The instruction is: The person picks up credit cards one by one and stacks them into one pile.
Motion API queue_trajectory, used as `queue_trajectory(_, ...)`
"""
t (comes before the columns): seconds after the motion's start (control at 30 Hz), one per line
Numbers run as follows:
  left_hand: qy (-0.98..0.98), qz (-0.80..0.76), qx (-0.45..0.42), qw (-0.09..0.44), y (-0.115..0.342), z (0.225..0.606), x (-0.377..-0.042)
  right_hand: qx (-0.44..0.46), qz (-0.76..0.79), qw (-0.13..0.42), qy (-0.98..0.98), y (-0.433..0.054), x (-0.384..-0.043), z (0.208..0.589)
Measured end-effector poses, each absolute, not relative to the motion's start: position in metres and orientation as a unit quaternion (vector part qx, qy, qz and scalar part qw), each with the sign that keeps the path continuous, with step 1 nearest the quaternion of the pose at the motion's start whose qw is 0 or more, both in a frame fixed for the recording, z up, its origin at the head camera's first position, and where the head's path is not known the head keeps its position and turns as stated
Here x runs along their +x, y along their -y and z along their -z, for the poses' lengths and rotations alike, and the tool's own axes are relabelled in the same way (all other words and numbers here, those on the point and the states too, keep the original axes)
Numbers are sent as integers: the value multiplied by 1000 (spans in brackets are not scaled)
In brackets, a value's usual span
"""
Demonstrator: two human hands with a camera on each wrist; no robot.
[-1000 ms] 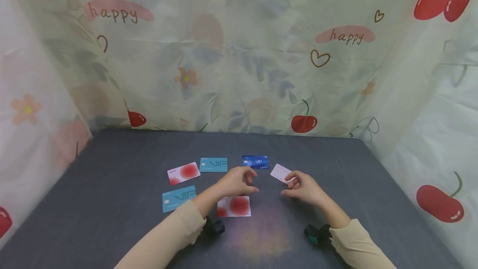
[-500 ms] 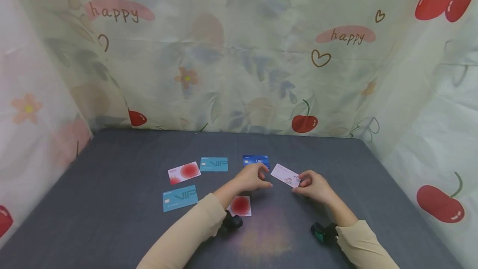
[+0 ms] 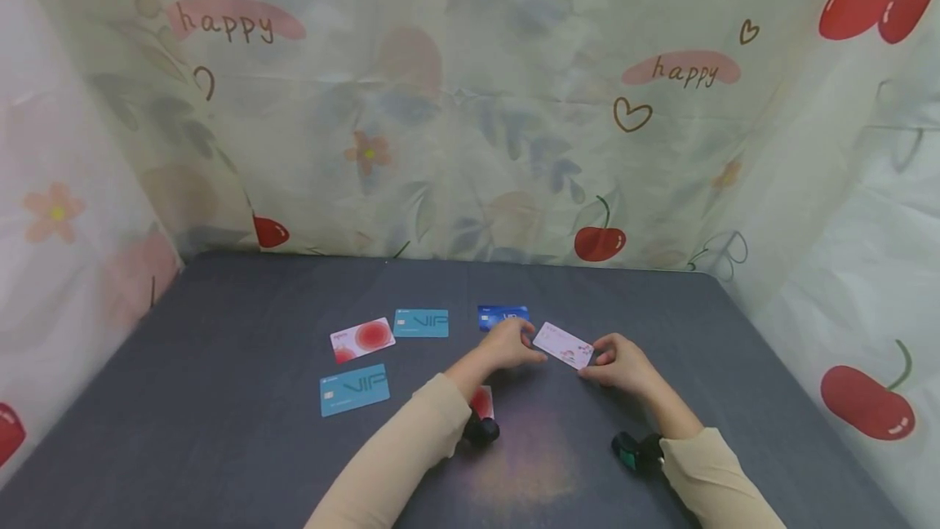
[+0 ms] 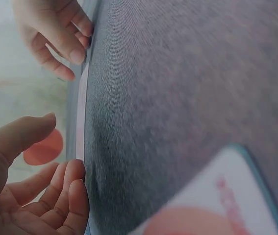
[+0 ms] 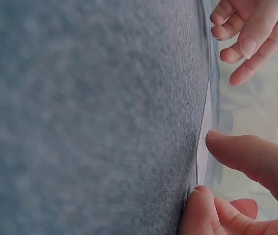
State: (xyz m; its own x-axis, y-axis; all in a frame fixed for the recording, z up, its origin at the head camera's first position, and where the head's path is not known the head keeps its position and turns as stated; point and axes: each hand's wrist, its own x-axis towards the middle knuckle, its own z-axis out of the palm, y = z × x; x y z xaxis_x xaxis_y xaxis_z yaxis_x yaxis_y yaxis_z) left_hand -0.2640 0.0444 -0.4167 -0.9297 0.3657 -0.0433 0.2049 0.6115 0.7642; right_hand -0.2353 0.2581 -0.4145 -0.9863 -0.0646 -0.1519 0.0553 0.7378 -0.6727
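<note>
A pale pink card [image 3: 562, 345] with a small floral print lies tilted on the dark table, between my two hands. At its right end is my right hand [image 3: 624, 366], fingertips at the card's edge, thumb and fingers apart in the right wrist view. My left hand [image 3: 507, 344] hovers just left of the card, thumb apart from loosely bent fingers, holding nothing. Behind that hand sits a dark blue VIP card [image 3: 494, 315], partly covered by its fingers. Under the left wrist, a white card with red circles [image 3: 484, 403] is mostly hidden.
On the left lie another red-circle card [image 3: 363, 339] and two light blue VIP cards, one at the back [image 3: 421, 323] and one nearer [image 3: 355, 390]. The grey table [image 3: 220, 447] is bounded by a printed curtain [image 3: 455, 153] behind and at both sides.
My left hand has moved right toward the pink card, covering more of the near red-circle card. My right hand has shifted right to the pink card's end, uncovering its print.
</note>
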Motion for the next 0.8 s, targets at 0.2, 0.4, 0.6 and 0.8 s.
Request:
queue_trajectory(0.2,-886,-422,161,104,-52,420,-267,14,382,100,-918,-258,-240,415)
queue_trajectory(0.4,-886,-427,149,104,-55,421,-268,26,383,116,-916,-259,-243,415)
queue_trajectory(0.6,-892,-416,141,108,-58,421,-269,37,368,134,-919,-258,-247,414)
queue_trajectory(0.8,-898,-408,133,103,-61,421,-269,45,362,137,-921,-258,-250,417)
